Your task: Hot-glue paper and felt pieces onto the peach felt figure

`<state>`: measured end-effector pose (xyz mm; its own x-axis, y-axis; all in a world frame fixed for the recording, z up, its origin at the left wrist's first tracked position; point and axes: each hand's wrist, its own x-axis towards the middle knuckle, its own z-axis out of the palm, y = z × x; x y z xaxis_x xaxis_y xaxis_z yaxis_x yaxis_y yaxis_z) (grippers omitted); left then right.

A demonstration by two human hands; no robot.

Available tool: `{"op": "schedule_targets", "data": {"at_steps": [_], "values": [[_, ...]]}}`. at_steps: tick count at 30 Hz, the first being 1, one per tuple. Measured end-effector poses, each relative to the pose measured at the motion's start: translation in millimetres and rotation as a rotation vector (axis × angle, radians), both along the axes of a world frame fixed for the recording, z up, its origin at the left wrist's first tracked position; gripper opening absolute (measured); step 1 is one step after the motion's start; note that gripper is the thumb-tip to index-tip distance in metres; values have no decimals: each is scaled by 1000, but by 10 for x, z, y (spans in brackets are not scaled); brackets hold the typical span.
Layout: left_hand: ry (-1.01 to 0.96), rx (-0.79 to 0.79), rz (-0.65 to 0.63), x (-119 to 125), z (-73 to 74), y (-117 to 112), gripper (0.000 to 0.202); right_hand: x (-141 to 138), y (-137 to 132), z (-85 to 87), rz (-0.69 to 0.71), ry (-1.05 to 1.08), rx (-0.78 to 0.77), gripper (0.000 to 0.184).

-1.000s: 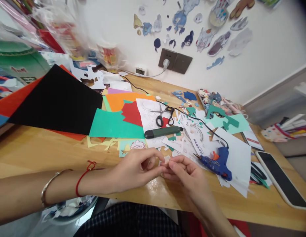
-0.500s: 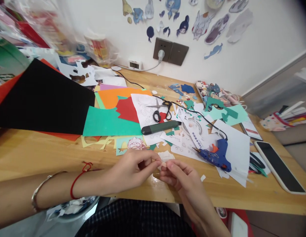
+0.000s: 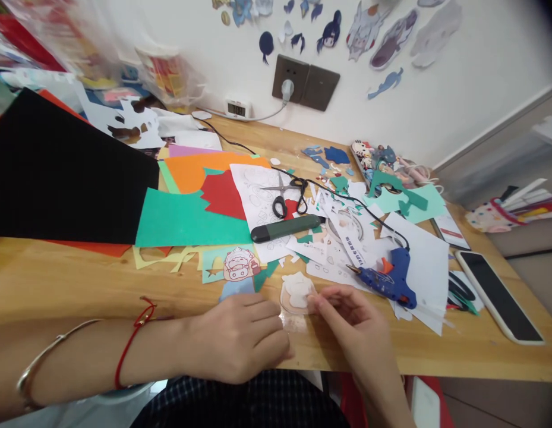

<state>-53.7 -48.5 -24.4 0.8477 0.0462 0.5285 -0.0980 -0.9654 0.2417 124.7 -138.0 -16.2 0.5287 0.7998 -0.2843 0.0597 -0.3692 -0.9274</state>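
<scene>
My left hand (image 3: 240, 342) rests palm down on the wooden table (image 3: 57, 279) near its front edge, fingers curled, with nothing visible in it. My right hand (image 3: 353, 324) lies just to its right, thumb and forefinger pinched at the edge of a small white cutout on a clear round piece (image 3: 297, 292), which lies flat on the table. Whether something tiny is pinched in those fingers is too small to tell. A cartoon figure cutout (image 3: 237, 264) on teal paper lies just beyond my left hand.
A blue glue gun (image 3: 387, 279) lies on white sheets right of my hands, its cord running to a wall socket (image 3: 291, 83). Scissors (image 3: 287, 196) and a dark green utility knife (image 3: 287, 227) lie further back. Coloured paper sheets (image 3: 79, 172) cover the left. A phone (image 3: 496, 291) lies at the right edge.
My hands have parted and dropped to the table. The small white cutout that they held between them now lies flat on the table. The view has tilted down.
</scene>
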Motion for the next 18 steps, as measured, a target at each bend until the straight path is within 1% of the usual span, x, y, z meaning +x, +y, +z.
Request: {"op": "schedule_targets", "data": {"at_steps": [2, 3, 4, 7, 9, 12, 15, 18], "values": [[-36, 44, 62, 1, -46, -5, 14, -84, 7, -16, 2, -50, 1, 22], [-43, 64, 72, 1, -61, -6, 12, -120, 7, -25, -4, -75, 2, 21], [-41, 81, 72, 1, -70, -7, 13, -149, 3, -35, -15, -96, 4, 21], [-28, 113, 65, -1, -67, -3, 24, -195, -18, -78, -47, -134, 8, 22], [-31, 107, 62, -2, -56, 1, 27, -201, -34, -110, -50, -156, -2, 22], [-10, 80, 39, -3, -42, 3, 27, -193, -55, -147, -52, -177, -4, 23], [40, 52, 20, 1, -30, -3, 28, -169, -74, -166, -46, -176, 2, 23], [40, 31, 26, 10, -17, -11, 28, -127, -93, -175, -35, -175, 18, 22]]}}
